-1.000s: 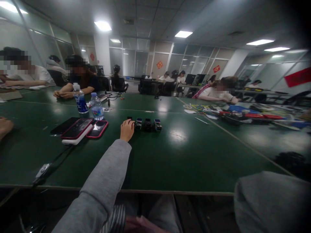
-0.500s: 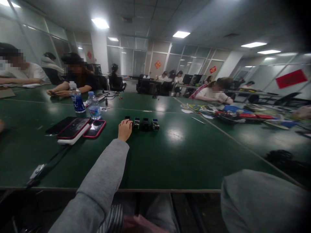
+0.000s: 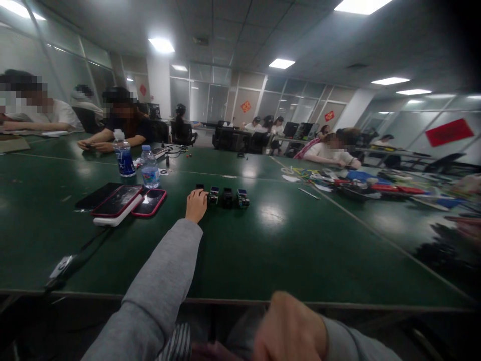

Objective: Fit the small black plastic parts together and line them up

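My left hand point(image 3: 196, 204) rests on the green table with its fingers closed round a small black block-like device point(image 3: 200, 187), at the left end of a row. Most of that device is hidden behind the fingers. To its right stand a small device with a bluish-white top point(image 3: 214, 194), a black one point(image 3: 227, 197) and another with a blue top point(image 3: 242, 197). Their exact kind is too small to make out. Low in the view, in front of the table edge, my right hand point(image 3: 289, 328) is smeared by motion, its fingers hidden.
Phones point(image 3: 116, 199) on a white slab lie left, beside a red-edged phone point(image 3: 149, 202). Behind them stand a blue-labelled bottle point(image 3: 125, 158) and a clear water bottle point(image 3: 149, 170). A cable point(image 3: 88, 243) runs at front left. Cluttered tools and cables point(image 3: 372, 183) lie right; people sit around.
My right hand has come into view at the bottom, where only a grey sleeve or knee showed at right. My left hand stays at the same device; the whole view has shifted slightly.
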`<state>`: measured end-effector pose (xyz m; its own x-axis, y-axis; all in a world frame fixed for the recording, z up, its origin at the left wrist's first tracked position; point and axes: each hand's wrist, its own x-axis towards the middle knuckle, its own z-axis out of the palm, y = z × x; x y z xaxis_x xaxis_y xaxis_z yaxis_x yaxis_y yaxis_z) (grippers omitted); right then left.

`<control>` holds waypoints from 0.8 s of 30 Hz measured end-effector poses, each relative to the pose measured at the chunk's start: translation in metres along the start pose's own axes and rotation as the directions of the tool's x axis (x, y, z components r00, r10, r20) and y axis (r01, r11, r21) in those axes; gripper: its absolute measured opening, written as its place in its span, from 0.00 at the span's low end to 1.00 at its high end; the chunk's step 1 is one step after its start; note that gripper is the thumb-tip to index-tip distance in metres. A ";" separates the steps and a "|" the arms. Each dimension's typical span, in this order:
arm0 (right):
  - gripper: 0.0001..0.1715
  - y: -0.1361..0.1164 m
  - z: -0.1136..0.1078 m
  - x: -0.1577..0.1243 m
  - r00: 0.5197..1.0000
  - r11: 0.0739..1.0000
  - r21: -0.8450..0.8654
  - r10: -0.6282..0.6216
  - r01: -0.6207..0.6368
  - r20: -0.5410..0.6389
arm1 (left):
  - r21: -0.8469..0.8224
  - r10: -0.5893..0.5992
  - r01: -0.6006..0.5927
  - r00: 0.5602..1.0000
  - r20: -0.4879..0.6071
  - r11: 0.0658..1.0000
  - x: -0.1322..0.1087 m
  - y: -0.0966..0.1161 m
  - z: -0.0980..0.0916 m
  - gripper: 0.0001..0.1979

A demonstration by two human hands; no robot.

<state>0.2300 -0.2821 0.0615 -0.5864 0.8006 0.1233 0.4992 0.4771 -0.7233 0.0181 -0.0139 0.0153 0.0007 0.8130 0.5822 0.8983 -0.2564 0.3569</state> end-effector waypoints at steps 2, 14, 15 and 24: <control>0.18 0.023 -0.030 0.049 0.997 0.986 -0.153 -0.072 0.064 -0.043 | 0.004 0.004 -0.004 1.000 -0.003 1.000 0.000 0.000 0.001 0.17; 0.27 0.178 -0.062 0.210 0.872 0.677 -0.699 -0.176 -0.230 -0.457 | -0.011 0.152 -0.151 0.985 0.087 0.988 -0.001 0.012 -0.003 0.14; 0.27 0.183 -0.062 0.210 0.872 0.682 -0.696 -0.179 -0.224 -0.456 | -0.012 0.159 -0.159 0.983 0.095 0.987 -0.002 0.012 -0.003 0.14; 0.28 0.187 -0.065 0.213 0.878 0.693 -0.687 -0.167 -0.219 -0.448 | 0.027 0.132 -0.135 0.987 0.092 0.990 -0.002 0.011 0.000 0.15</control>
<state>0.2400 0.0013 -0.0030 -0.3125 0.7857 0.5340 0.9125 0.4045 -0.0612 0.0276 -0.0180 0.0184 0.1597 0.8164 0.5550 0.9013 -0.3499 0.2553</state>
